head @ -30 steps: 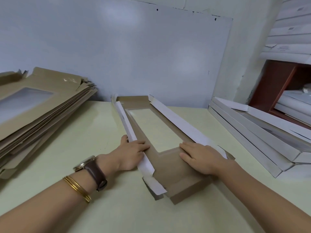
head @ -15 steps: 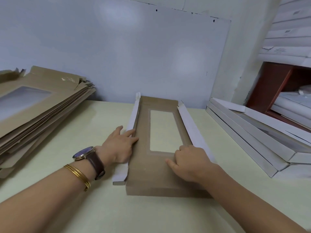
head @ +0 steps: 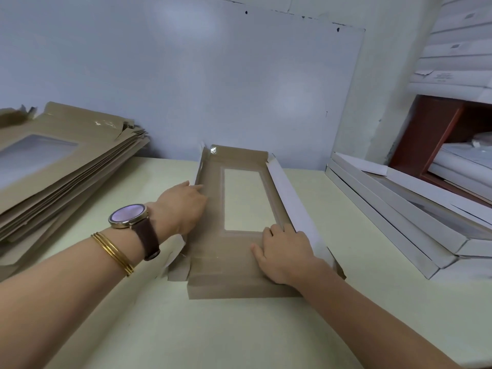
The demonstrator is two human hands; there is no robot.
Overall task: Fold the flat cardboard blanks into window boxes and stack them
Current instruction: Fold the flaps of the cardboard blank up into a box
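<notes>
A brown cardboard blank with a rectangular window lies lengthwise on the pale table in front of me. Its far flap and left side flap stand folded up; the right flap shows its white face, tilted outward. My left hand presses against the left side flap, fingers wrapped over its edge. My right hand lies flat on the blank's near right part, fingertips against the base of the right flap. A stack of flat brown blanks lies at the left. Folded white boxes are stacked at the right.
A pale blue board leans against the wall right behind the blank. A reddish-brown shelf with white boxes on and in it stands at the far right. Bare table surface extends toward me.
The blank was swung straight and laid flat. The left flap and the far flap now stand up, my left hand has moved onto the left flap, and my right hand stays pressed down.
</notes>
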